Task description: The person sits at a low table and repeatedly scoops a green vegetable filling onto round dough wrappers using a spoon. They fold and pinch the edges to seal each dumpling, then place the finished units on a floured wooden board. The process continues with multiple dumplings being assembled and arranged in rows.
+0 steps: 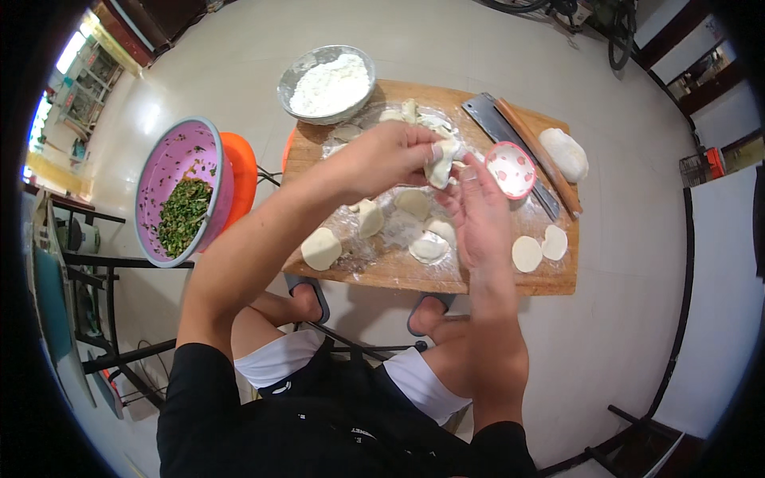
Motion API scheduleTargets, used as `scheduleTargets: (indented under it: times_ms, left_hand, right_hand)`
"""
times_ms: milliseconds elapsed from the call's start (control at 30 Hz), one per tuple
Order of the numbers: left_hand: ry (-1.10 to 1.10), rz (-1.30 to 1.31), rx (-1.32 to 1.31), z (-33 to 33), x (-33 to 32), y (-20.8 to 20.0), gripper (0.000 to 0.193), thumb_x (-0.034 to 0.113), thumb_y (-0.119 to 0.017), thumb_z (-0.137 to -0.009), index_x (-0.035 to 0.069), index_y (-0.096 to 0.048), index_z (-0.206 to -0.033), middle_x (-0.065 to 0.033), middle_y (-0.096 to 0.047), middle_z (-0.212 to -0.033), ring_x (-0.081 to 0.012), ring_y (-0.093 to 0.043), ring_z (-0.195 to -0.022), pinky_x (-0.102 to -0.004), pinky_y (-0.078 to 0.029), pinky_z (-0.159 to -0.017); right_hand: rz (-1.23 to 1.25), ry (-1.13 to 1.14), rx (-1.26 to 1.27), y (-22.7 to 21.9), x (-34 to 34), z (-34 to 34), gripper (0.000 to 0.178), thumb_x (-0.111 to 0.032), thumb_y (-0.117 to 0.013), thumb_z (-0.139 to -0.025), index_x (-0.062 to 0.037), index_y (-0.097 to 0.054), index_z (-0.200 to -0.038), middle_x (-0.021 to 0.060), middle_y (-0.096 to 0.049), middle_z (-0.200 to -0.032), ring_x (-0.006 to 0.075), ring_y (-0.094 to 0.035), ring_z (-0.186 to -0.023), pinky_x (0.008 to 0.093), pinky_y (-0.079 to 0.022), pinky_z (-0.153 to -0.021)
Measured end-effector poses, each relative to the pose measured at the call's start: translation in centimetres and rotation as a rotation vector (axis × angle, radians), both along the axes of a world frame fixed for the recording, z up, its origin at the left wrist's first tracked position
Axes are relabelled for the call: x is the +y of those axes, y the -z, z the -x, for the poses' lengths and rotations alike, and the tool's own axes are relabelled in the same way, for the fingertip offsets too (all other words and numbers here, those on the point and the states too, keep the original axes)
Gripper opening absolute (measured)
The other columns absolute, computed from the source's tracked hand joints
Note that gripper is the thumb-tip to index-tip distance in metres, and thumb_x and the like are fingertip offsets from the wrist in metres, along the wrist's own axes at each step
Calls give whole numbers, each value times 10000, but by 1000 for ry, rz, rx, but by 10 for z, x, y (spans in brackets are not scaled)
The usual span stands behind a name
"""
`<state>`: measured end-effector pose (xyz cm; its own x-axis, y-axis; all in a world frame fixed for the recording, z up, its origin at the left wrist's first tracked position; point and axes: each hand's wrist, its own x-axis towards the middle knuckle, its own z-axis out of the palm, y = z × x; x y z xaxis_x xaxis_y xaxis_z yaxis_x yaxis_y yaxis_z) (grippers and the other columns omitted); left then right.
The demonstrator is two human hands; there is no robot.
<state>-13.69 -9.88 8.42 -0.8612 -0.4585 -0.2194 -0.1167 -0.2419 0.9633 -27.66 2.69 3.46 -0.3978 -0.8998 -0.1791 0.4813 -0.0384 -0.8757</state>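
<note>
Above the floured wooden board (374, 271), both my hands pinch a soft, pale piece of dough (441, 169). My left hand (394, 155) grips its upper side between thumb and fingers. From the right, my right hand (478, 213) has its fingertips closed on the edge of the same dough; some of those fingers are partly hidden. Flat dough rounds lie below, among them a round at the left (322, 249), a folded piece (430, 248) and a round at the right (527, 254). More dough scraps (410, 111) rest at the far side.
A flour bowl (333, 84) stands at the board's far left corner. On the right lie a cleaver (494, 119), a rolling pin (542, 159), a small red-rimmed bowl (511, 171) and a dough lump (564, 154). A purple basin (179, 143) of chopped green filling sits on an orange stool (240, 179).
</note>
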Motion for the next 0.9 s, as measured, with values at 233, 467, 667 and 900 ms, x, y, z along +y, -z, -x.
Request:
scheduleTargets:
  times_ms: [233,467,667,900]
  left_hand:
    - [37,809,-326,18,38,8,471,86,-648,-895,24,-567,-1355,-187,-718,-1036,-241,-695,-912,-343,-534,-821]
    - [194,771,-291,36,44,11,684,46,-661,-854,81,-407,-1488,-213,-714,-1094,-301,-698,-1002,-391,-538,-878]
    - [230,735,-232,39,44,26,709,63,-674,-831,35,-395,-1482,-222,-712,-1062,-340,-703,-966,-405,-547,-843]
    - [330,838,-209,69,33,30,716,47,-673,-834,55,-399,-1496,-209,-704,-1049,-298,-703,-936,-389,-546,-836]
  right_hand:
    - [-137,58,226,9,31,17,387,-156,-676,-957,55,-620,-1277,76,-688,-1092,107,-633,-940,251,-514,-771]
    - [-153,8,627,22,50,46,267,-164,-727,-893,25,-735,-1082,73,-716,-943,140,-640,-857,271,-500,-777]
    - [-147,-13,654,17,52,49,273,-172,-737,-872,36,-737,-1048,105,-714,-952,164,-647,-877,295,-502,-805]
    - [-286,44,526,25,54,62,208,-131,-696,-891,47,-729,-994,69,-706,-799,155,-629,-719,308,-491,-674]
